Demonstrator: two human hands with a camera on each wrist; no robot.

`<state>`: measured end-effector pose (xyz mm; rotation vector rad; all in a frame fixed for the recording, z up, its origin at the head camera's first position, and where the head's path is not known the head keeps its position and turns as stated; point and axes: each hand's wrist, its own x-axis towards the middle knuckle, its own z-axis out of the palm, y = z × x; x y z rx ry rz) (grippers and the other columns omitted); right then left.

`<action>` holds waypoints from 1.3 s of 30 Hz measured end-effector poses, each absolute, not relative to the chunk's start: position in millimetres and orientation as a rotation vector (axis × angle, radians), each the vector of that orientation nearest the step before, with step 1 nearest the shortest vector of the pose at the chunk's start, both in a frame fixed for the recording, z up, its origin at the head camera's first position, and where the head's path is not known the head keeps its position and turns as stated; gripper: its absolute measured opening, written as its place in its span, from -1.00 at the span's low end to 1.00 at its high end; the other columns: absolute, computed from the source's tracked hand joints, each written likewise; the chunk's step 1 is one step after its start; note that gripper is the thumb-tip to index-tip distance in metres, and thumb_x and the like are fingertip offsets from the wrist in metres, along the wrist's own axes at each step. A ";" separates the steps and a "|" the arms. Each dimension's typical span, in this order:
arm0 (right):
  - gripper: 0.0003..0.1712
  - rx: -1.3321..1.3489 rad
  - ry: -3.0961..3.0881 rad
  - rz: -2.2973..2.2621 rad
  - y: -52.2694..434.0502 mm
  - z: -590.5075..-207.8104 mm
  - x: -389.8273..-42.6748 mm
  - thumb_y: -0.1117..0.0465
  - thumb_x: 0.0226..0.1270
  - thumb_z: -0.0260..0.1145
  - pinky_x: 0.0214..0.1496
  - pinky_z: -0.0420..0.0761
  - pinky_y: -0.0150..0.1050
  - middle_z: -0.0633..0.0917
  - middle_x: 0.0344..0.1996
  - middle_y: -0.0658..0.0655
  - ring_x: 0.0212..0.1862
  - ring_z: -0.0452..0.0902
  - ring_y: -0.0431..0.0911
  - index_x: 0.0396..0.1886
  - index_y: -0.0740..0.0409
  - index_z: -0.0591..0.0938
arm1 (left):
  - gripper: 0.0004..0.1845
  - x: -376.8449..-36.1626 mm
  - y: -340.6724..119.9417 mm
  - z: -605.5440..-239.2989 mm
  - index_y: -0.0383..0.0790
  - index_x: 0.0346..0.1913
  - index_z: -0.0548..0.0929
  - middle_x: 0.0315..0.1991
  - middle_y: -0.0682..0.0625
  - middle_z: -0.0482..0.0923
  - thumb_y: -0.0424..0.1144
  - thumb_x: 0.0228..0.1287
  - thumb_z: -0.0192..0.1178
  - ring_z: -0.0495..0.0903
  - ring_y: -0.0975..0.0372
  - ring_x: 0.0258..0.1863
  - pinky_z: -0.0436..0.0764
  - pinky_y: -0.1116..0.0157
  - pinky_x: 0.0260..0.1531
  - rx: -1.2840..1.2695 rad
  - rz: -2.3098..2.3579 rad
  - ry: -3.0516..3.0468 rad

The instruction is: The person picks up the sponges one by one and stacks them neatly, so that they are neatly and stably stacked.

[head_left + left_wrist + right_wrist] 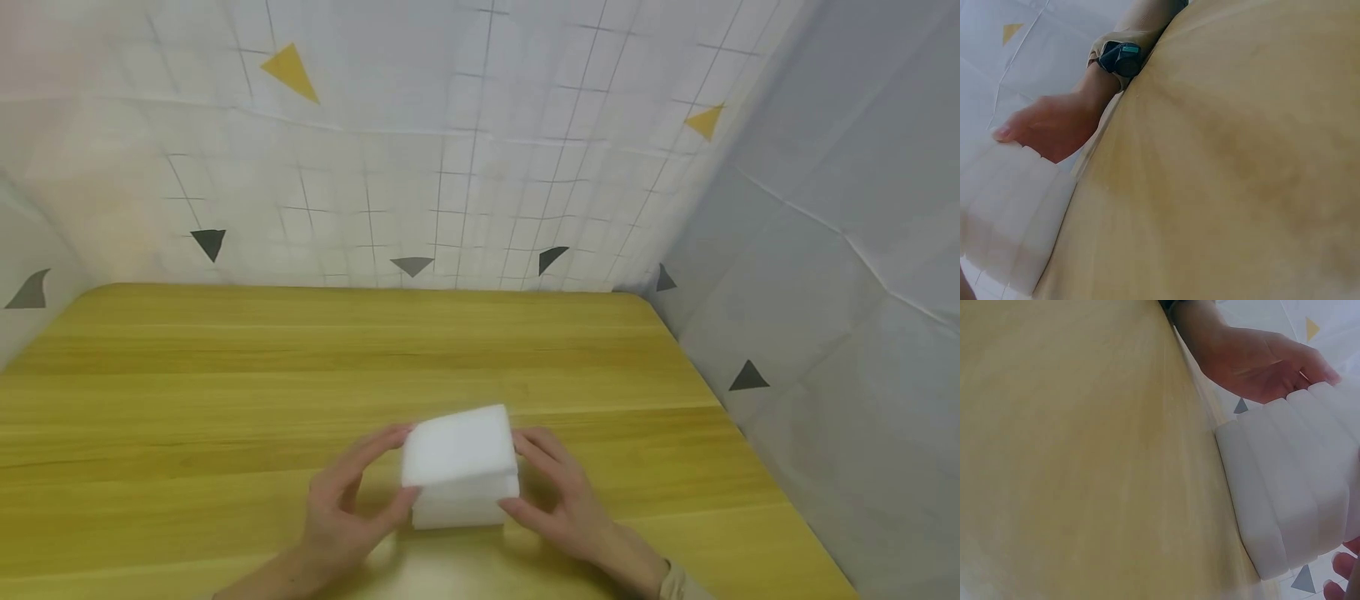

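A stack of several white foam-like blocks, perhaps sponges (461, 450), stands on the wooden table in the head view. Its top block sits slightly askew over those below. My left hand (341, 510) grips the stack's left side, thumb at the front corner and fingers at the back. On the opposite side my right hand (564, 498) holds it the same way, thumb low at the front right corner. The right wrist view shows the layered blocks (1272, 487) rising from the tabletop, with the right hand's fingertips (1342, 565) at the lower edge.
The wooden table (262, 392) reaches back to a white sheet (360, 183) with grid lines and yellow, grey and black triangles. A plain grey-white sheet (840, 317) hangs along the right edge. A dark device (1124, 59) is strapped on the right wrist.
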<state>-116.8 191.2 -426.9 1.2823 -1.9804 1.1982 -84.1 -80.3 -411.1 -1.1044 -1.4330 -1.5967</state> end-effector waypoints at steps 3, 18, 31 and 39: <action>-0.37 1.284 -1.983 1.200 190.9 -426.6 -116.5 0.06 0.31 0.41 0.33 0.45 -0.36 0.58 0.11 0.26 0.15 0.50 -0.03 0.27 0.32 0.54 | -0.51 -83.2 -78.0 -408.3 -0.74 0.09 0.49 0.14 -0.40 0.57 -0.54 0.12 0.37 0.55 0.04 0.24 0.52 0.25 0.29 -1.114 -1.585 -1.419; -0.37 1.269 -2.002 1.201 191.7 -429.3 -116.6 0.05 0.29 0.43 0.29 0.48 -0.36 0.57 0.11 0.26 0.13 0.50 -0.03 0.26 0.28 0.56 | -0.43 -83.8 -72.8 -412.6 -0.75 0.13 0.43 0.19 -0.37 0.53 -0.47 0.13 0.39 0.52 0.08 0.25 0.49 0.30 0.30 -1.106 -1.582 -1.506; -0.25 1.193 -2.123 1.236 193.9 -430.5 -111.7 0.12 0.15 0.51 0.25 0.47 -0.31 0.58 0.10 0.16 0.08 0.48 -0.09 0.33 0.24 0.48 | -0.40 -85.1 -75.6 -424.2 -0.68 0.18 0.45 0.15 -0.33 0.55 -0.49 0.09 0.41 0.54 0.12 0.19 0.50 0.34 0.28 -1.059 -1.618 -1.576; -0.20 1.182 -2.055 1.453 189.8 -427.8 -105.7 0.27 0.16 0.44 0.29 0.38 -0.33 0.55 0.12 0.18 0.13 0.43 -0.08 0.38 0.38 0.35 | -0.44 -85.9 -74.4 -421.1 -0.68 0.15 0.47 0.12 -0.33 0.56 -0.43 0.14 0.40 0.54 0.10 0.17 0.54 0.34 0.23 -1.092 -1.578 -1.542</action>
